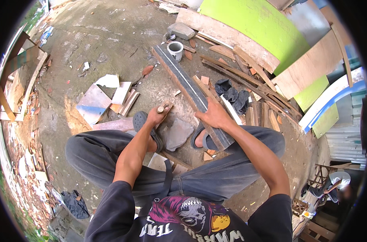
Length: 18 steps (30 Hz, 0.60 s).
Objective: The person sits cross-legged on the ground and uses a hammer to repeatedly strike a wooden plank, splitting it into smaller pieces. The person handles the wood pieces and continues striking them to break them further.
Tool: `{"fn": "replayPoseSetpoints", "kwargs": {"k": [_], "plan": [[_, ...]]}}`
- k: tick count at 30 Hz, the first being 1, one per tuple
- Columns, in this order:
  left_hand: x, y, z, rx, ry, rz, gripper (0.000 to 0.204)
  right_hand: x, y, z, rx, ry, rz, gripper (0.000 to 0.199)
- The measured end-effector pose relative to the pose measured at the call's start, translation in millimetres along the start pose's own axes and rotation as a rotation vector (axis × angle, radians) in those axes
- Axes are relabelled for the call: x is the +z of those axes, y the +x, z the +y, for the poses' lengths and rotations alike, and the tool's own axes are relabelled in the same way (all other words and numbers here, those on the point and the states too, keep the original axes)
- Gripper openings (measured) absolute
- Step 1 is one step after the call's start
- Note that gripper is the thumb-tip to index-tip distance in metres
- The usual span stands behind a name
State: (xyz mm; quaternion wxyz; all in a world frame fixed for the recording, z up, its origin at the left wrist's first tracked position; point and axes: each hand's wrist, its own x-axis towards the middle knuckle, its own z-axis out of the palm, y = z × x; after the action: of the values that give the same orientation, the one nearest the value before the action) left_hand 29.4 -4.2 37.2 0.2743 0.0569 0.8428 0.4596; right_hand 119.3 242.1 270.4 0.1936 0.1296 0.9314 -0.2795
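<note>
My right hand (213,115) is wrapped over a long wooden beam (179,78) near its close end. The beam has a dark upper face with a pale line along it, and it slants from the upper left down to my right knee. My left hand (156,116) is closed around a round wooden handle (160,109), whose butt end points up; the rest of that tool is hidden. Between my sandalled feet lies a flat grey stone (178,134), just right of my left hand.
Board offcuts (94,103) lie to the left. Beyond the beam stand a grey-white can (175,49) and a stone block (181,30). Scrap strips (252,80) and black plastic (231,94) lie to the right, below a green panel (256,28). Another person (332,186) sits at the far right.
</note>
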Motion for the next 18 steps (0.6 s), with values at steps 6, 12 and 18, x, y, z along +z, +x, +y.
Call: {"fn": "replayPoseSetpoints", "kwargs": {"k": [6,12,18], "plan": [[-3,6,-7,-0.055,0.037,-0.035,0.056,24,1,15,-0.023,0.014,-0.052,0.087],[-8,10,-15,-0.035,0.109,0.025,0.049,39,8,43,-0.089,0.056,-0.102,0.090],[-8,3,-1,-0.058,0.236,0.010,0.046,52,21,83,-0.013,0.231,0.085,0.082]]}}
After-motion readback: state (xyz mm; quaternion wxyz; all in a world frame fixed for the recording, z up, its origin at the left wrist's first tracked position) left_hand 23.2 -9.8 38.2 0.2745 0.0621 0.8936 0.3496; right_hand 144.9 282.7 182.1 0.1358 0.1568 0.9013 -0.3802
